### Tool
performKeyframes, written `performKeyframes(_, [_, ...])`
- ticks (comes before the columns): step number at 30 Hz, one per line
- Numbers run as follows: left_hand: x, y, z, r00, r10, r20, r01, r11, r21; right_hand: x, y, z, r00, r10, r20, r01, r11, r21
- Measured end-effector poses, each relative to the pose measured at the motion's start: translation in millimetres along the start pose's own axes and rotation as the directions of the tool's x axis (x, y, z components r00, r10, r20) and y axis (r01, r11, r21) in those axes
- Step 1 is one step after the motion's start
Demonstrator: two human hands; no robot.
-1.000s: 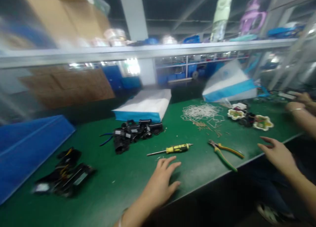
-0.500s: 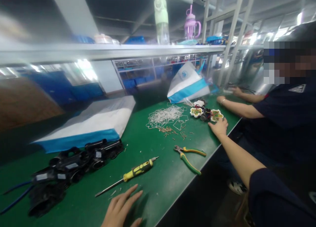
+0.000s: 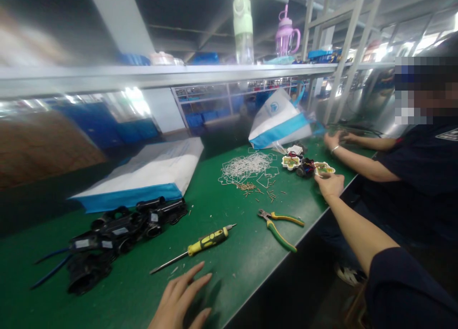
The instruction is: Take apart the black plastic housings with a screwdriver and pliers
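Observation:
My right hand (image 3: 329, 185) reaches across to the bench's right side, its fingers closed on the near edge of a white housing (image 3: 325, 169) with a yellow-green inside and wires. Beside it lie a second white housing (image 3: 291, 162) and a dark wired part (image 3: 305, 168). My left hand (image 3: 182, 298) hovers low at the front, fingers spread and holding nothing. Just beyond its fingertips is a yellow-and-black screwdriver (image 3: 208, 241). Between the hands lie cutting pliers (image 3: 277, 228) with green-and-yellow handles, their handles apart.
Black plastic housings (image 3: 119, 231) are heaped at left before a white-and-blue bag (image 3: 143, 171). White wire-like loops (image 3: 246, 168) and small brass-coloured screws (image 3: 246, 186) lie mid-bench. Another bag (image 3: 279, 119) stands behind. A co-worker's hands (image 3: 334, 140) are at far right, under a shelf (image 3: 200, 72) with bottles.
My right hand's fingers have closed on the white housing, which has tilted slightly. The view has swung a little left. The co-worker's hands have come closer together. My left hand stays spread.

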State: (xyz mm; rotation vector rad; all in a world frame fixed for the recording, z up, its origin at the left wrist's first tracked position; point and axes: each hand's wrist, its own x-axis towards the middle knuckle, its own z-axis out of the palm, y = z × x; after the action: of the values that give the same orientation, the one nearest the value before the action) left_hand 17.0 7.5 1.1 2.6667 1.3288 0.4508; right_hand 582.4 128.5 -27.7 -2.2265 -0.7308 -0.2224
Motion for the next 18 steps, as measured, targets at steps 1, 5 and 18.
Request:
performKeyframes(1, [-1, 3, -2.0, 1.0, -0.003, -0.006, 0.003, 1.0, -0.006, -1, -2, -8, 1.0, -0.026, -0.017, 0.027, 1.0, 0.009])
performKeyframes(5, [-4, 13, -5.9, 0.999, -0.003, -0.038, 0.001, 0.999, -0.04, 0, -20, -48, 0.981, -0.183, -0.069, 0.186, 0.982, 0.034])
performKeyframes(18, [-13, 42, -39.7, 0.984, -0.1, -0.145, 0.044, 0.936, -0.348, -115, -141, -183, 0.545, -0.794, -0.27, 0.838, 0.508, 0.199])
